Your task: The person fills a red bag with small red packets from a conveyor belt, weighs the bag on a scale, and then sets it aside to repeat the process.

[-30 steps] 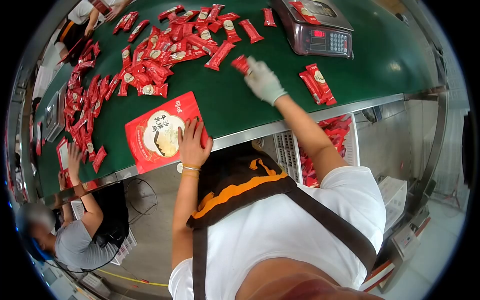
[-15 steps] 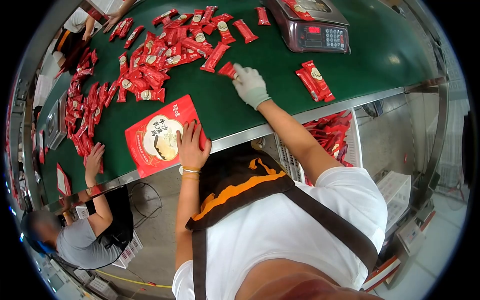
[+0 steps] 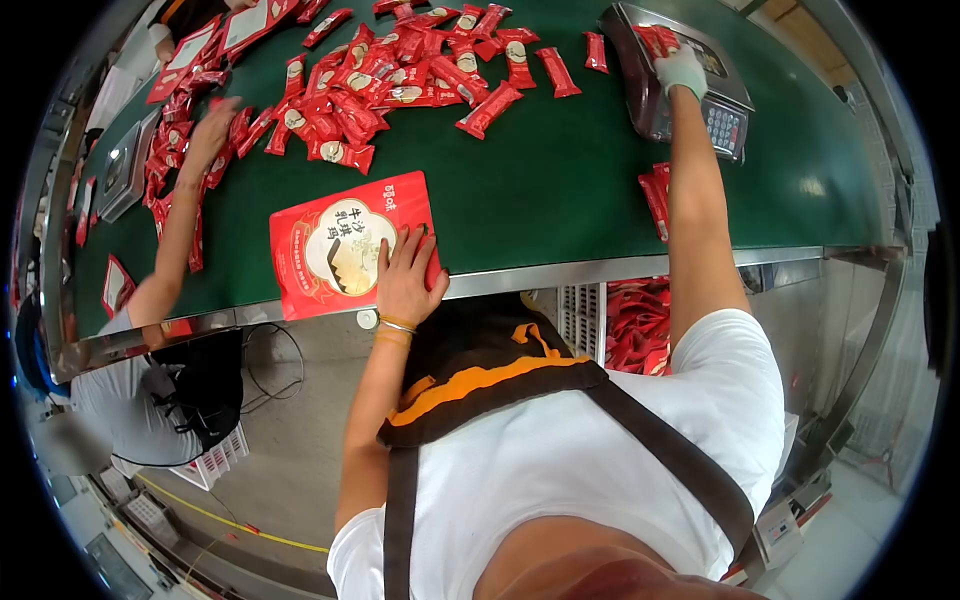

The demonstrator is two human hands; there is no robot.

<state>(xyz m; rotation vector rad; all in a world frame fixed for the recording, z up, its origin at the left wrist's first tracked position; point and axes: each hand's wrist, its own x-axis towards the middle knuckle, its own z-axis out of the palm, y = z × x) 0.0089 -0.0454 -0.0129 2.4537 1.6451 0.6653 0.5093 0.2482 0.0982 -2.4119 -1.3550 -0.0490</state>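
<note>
My left hand (image 3: 408, 278) lies flat with fingers spread on the right edge of a large red pouch (image 3: 345, 250) near the table's front edge. The pouch has a pale round label. Over the plate of the digital scale (image 3: 720, 75) at the back right, my gloved right hand (image 3: 682, 72) has its fingers closed at small red packets (image 3: 656, 40); the fingertips are partly hidden. Beside my right forearm, more red packets (image 3: 656, 200) lie on the green table (image 3: 540, 200).
A large pile of red packets (image 3: 370, 85) covers the back left. A co-worker's hand (image 3: 212, 130) reaches into packets at the left, near another scale (image 3: 122, 170). Below the table edge stands a white crate (image 3: 583, 322) with red packaging.
My right hand has moved from the table to the scale, along with a red packet. My left hand remains on the pouch. The co-worker's hand has reached farther in, and the view has shifted.
</note>
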